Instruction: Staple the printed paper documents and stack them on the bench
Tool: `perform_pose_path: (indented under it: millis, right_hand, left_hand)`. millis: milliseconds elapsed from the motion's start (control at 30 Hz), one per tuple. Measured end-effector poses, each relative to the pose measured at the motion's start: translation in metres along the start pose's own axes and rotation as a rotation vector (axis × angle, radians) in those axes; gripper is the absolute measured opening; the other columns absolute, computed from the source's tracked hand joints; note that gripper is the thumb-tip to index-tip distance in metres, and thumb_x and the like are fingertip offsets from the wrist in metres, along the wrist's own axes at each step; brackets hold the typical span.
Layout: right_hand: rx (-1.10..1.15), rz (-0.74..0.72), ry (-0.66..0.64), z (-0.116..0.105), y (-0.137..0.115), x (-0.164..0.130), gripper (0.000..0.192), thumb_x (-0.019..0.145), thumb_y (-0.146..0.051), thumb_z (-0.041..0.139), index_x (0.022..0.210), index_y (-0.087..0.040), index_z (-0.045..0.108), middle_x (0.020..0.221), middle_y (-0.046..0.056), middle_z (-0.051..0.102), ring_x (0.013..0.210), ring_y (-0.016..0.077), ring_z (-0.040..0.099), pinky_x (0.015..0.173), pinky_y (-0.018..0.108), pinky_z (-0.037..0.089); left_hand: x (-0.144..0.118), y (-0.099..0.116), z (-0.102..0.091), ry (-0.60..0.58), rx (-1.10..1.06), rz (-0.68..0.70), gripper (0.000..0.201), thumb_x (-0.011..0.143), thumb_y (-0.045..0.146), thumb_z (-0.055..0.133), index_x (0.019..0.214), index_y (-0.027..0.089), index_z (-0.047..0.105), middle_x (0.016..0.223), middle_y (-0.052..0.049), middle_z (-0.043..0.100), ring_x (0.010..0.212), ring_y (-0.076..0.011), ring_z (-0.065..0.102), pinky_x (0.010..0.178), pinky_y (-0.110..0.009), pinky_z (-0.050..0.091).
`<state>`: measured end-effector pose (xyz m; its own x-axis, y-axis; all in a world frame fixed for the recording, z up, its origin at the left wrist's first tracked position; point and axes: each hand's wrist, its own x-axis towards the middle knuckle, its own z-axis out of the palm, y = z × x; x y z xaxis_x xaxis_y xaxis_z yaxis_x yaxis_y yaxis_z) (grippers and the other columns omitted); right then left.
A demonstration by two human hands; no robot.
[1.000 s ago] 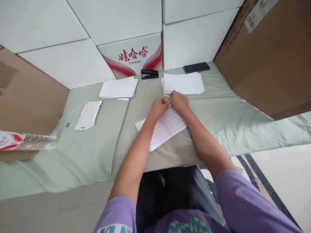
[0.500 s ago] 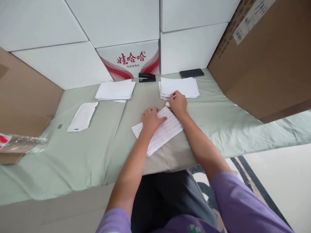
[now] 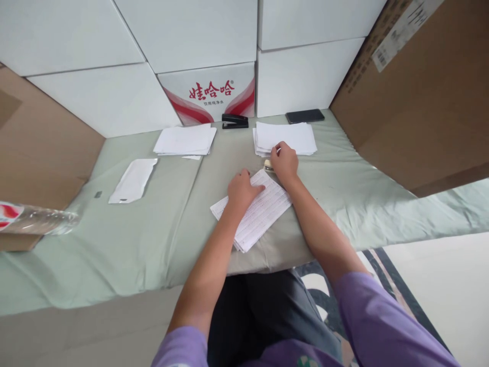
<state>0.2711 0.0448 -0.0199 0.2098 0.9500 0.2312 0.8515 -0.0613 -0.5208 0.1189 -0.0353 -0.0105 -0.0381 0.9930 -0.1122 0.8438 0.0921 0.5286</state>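
A printed sheet (image 3: pixel 255 214) lies slanted on the pale green cloth (image 3: pixel 153 229) in front of me. My left hand (image 3: pixel 241 189) rests flat on its upper half, fingers spread, holding nothing. My right hand (image 3: pixel 284 162) sits curled at the sheet's far corner, closed around a small pale object (image 3: pixel 268 164) whose end pokes out beside the thumb. Its fingertips reach the near edge of a stack of white paper (image 3: pixel 286 136).
A second paper stack (image 3: pixel 185 140), a black stapler (image 3: pixel 235 121) and a dark phone (image 3: pixel 304 115) lie at the back by white boxes (image 3: pixel 206 94). A white pouch (image 3: pixel 133 180) and a plastic bottle (image 3: pixel 34 220) are at the left. Brown cartons (image 3: pixel 416 97) flank both sides.
My left hand left the sheet's far corner, slid toward me and now lies flat on the sheet. The right hand stayed at the corner, and the small pale object came into sight.
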Motion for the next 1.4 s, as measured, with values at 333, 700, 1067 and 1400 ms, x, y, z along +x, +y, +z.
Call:
perform_pose_path:
  millis: [333,700,1067,1400]
  right_hand:
    - [0.148,-0.185,0.012,-0.014,-0.003,-0.002,0.026,0.097,-0.031,0.041,0.096,-0.02,0.064,0.094,0.008,0.071,0.091,0.0218,0.061,0.084,0.033,0.043]
    - [0.762,-0.319,-0.376,-0.026,-0.019,-0.01,0.038,0.084,-0.044,0.061,0.113,-0.019,0.066,0.106,0.01,0.074,0.091,0.0197,0.067,0.078,0.032,0.051]
    - [0.74,-0.419,-0.525,-0.028,-0.011,-0.003,0.029,0.082,-0.045,0.065,0.083,-0.016,0.069,0.078,0.001,0.066,0.074,0.0162,0.059,0.068,0.028,0.046]
    - [1.105,-0.105,-0.513,-0.021,-0.011,-0.003,0.043,0.079,-0.061,0.072,0.089,-0.022,0.057,0.055,-0.005,0.049,0.039,0.0081,0.032,0.036,0.023,0.023]
  left_hand:
    - [0.009,-0.018,-0.016,-0.022,-0.197,0.154,0.015,0.091,0.037,0.058,0.088,0.022,0.06,0.088,-0.004,0.066,0.085,-0.0205,0.061,0.077,-0.03,0.044]
    - [0.035,-0.061,-0.043,0.248,-0.564,0.075,0.022,0.094,0.038,0.055,0.108,0.023,0.061,0.077,0.001,0.063,0.068,-0.0131,0.057,0.062,-0.022,0.042]
    - [0.045,-0.071,-0.037,0.319,-0.881,0.255,0.045,0.084,0.058,0.067,0.107,0.02,0.062,0.078,-0.003,0.068,0.07,-0.0165,0.064,0.064,-0.026,0.048]
    - [0.065,-0.089,-0.027,0.349,-1.017,0.23,0.041,0.076,0.057,0.075,0.079,0.018,0.061,0.054,0.004,0.05,0.046,-0.009,0.043,0.044,-0.022,0.032]
